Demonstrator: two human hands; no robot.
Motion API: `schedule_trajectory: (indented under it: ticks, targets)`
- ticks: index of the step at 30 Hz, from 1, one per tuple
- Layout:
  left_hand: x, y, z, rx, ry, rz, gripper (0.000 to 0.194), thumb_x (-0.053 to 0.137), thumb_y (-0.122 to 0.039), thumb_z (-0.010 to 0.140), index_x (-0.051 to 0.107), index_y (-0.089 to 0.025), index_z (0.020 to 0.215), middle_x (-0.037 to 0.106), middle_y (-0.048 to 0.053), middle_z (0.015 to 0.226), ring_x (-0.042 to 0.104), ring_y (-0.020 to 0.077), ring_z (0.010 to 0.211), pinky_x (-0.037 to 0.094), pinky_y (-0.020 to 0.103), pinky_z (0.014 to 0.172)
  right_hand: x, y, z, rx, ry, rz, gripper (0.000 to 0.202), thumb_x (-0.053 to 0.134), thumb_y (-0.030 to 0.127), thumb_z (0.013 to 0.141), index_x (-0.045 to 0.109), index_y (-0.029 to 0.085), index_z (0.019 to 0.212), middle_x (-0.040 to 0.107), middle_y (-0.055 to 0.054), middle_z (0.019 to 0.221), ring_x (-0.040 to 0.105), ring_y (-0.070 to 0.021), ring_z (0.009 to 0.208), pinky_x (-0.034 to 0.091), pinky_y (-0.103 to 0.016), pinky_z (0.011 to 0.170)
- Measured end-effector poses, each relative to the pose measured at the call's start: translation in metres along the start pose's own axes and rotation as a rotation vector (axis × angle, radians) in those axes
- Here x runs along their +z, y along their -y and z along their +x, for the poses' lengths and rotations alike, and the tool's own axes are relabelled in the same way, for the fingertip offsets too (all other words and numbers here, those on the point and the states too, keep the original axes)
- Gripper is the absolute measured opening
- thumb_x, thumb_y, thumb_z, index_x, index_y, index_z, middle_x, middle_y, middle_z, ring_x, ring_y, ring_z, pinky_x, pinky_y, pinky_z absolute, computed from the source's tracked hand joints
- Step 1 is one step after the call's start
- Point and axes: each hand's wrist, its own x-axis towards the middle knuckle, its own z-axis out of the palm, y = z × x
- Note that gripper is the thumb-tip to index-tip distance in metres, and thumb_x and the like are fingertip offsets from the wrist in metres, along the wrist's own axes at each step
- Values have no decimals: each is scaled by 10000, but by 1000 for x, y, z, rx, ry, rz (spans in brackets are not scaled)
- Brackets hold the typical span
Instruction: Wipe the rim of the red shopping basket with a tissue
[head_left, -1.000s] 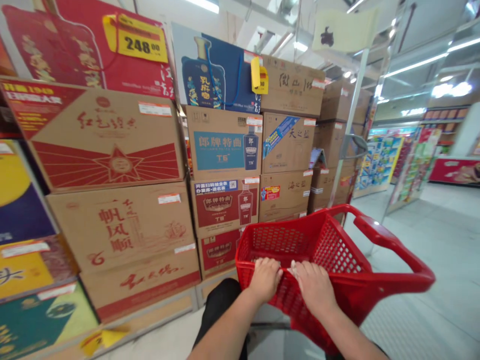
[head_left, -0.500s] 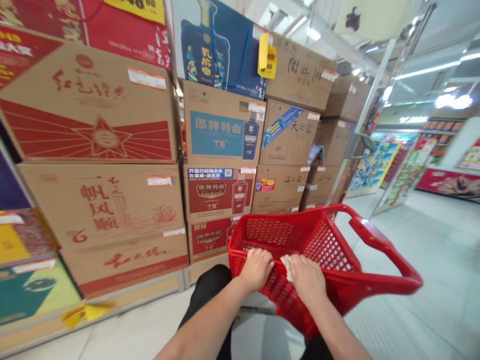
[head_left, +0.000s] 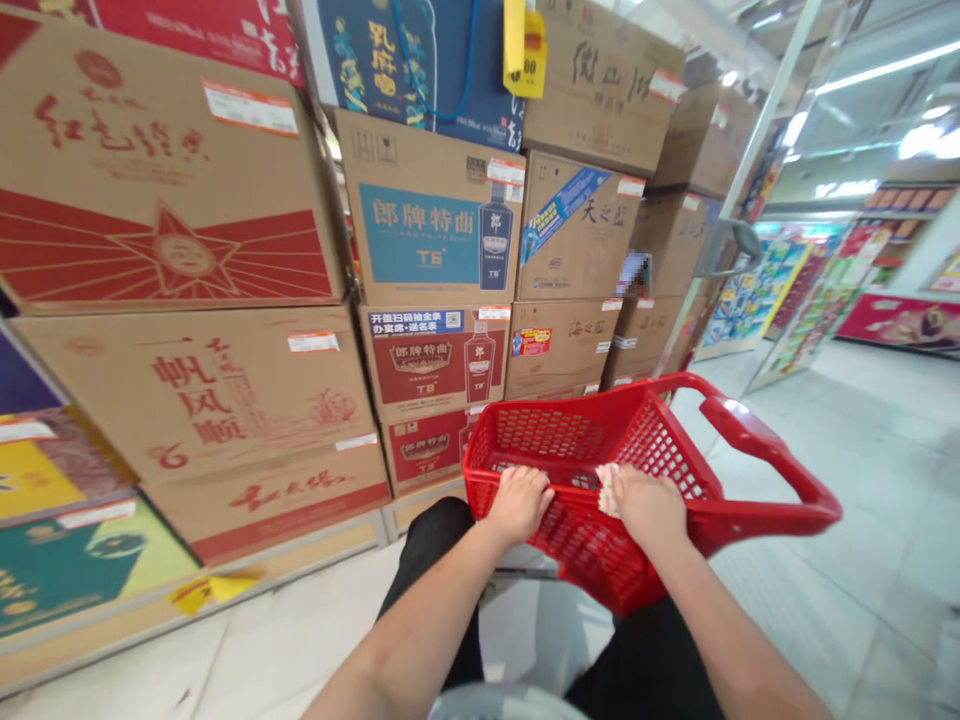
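A red plastic basket cart (head_left: 600,540) with perforated walls stands in front of my knees, its handle reaching out to the right. My left hand (head_left: 520,503) has its fingers wrapped over the near rim. Farther right on the same rim, my right hand (head_left: 651,508) is closed on a crumpled pale cloth (head_left: 608,490), which pokes out at its fingertips. The inside of the basket shows bare lattice where my hands do not cover it.
Cardboard cartons (head_left: 187,400) are stacked on a low platform at the left and behind the cart. A metal post (head_left: 750,160) rises past the stack. Tiled floor (head_left: 870,450) and store shelves (head_left: 757,290) lie to the right.
My right hand has slid right along the rim with the cloth, away from my left hand. The view has tilted down, and the boxes and cart appear higher.
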Motion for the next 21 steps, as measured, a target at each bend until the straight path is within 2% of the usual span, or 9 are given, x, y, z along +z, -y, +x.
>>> schedule_trajectory:
  ticks: [2, 4, 5, 7, 9, 12, 16, 18, 21]
  targets:
    - [1, 1, 0, -1, -12, -1, 244, 325, -338, 960, 514, -190, 917, 568, 34, 916, 463, 187, 903, 286, 360, 867, 4, 0, -12, -52, -130, 34, 288, 357, 275, 944, 600, 134, 1006, 651, -112, 895, 584, -211, 870, 334, -350, 830]
    - [2, 2, 0, 0, -21, 1, 242, 328, -340, 958, 513, -192, 908, 572, 35, 914, 470, 191, 908, 291, 365, 866, 5, 2, -22, -97, -189, 73, 266, 401, 215, 917, 563, 164, 1122, 632, -104, 1019, 555, -220, 975, 330, -355, 888]
    - [2, 2, 0, 2, -22, 1, 242, 329, -342, 958, 512, -195, 901, 574, 34, 914, 474, 192, 908, 295, 365, 861, 4, 2, -22, -102, -168, 86, 265, 404, 212, 915, 560, 179, 1126, 632, -94, 1025, 558, -215, 972, 346, -346, 879]
    - [1, 2, 0, 11, -16, 1, 245, 329, -348, 958, 513, -199, 897, 579, 32, 924, 483, 193, 911, 303, 364, 855, -1, -2, -16, -56, -44, 80, 253, 370, 277, 937, 591, 189, 1024, 655, -73, 895, 599, -199, 845, 394, -315, 775]
    - [-1, 1, 0, 13, -6, 1, 248, 327, -355, 959, 517, -202, 911, 581, 33, 935, 491, 192, 914, 311, 363, 854, -7, -10, -3, 50, 79, 29, 376, 296, 393, 957, 597, 173, 910, 645, -71, 721, 618, -195, 686, 397, -287, 638]
    - [-3, -1, 1, 0, 5, 9, 262, 324, -367, 958, 523, -199, 924, 578, 41, 948, 496, 195, 918, 323, 363, 851, -10, -22, 8, 145, 74, -51, 472, 223, 456, 959, 580, 152, 903, 636, -94, 678, 633, -224, 656, 379, -284, 583]
    - [0, -1, 4, -9, 2, 22, 266, 323, -365, 957, 525, -194, 932, 579, 43, 954, 492, 199, 922, 326, 378, 863, -8, -26, 1, -12, 6, -11, 334, 294, 312, 960, 579, 165, 867, 654, -90, 806, 635, -217, 798, 392, -306, 702]
    - [2, 2, 8, -2, 11, 21, 260, 328, -362, 956, 524, -192, 938, 581, 41, 953, 490, 199, 925, 321, 388, 879, -10, -29, 1, -62, 56, 18, 326, 308, 319, 959, 583, 171, 868, 658, -81, 812, 637, -198, 789, 394, -285, 692]
    - [3, 5, 14, 8, 35, 6, 247, 346, -369, 949, 522, -196, 951, 581, 38, 963, 486, 198, 935, 316, 393, 897, -15, -39, 12, -29, 199, 25, 401, 282, 428, 959, 594, 183, 909, 668, -77, 765, 654, -198, 725, 390, -257, 598]
